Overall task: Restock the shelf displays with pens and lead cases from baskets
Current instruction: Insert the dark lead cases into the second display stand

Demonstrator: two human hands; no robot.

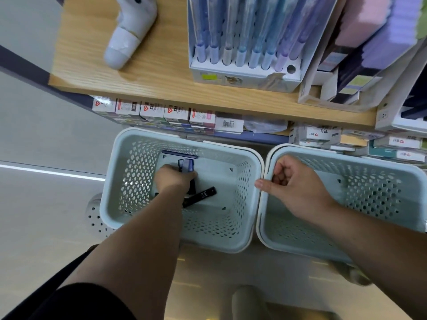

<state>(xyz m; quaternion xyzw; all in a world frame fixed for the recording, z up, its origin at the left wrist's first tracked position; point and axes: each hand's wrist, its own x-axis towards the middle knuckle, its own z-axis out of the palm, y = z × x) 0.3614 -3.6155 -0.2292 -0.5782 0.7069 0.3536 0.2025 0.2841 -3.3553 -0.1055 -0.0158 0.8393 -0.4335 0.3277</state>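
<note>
Lead cases, bluish, are clamped in your left grip, down inside the left basket. A black lead case lies on that basket's floor by your wrist. Your right grip sits over the right basket at its rim, fingers curled, thumb out; whether it holds anything cannot be told. The two baskets touch, below the shelf.

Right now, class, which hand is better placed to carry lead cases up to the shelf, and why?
Left, probably. The left hand is down in the left basket, already gripping blue lead cases. The right hand is curled over the right basket, holding nothing.
</note>
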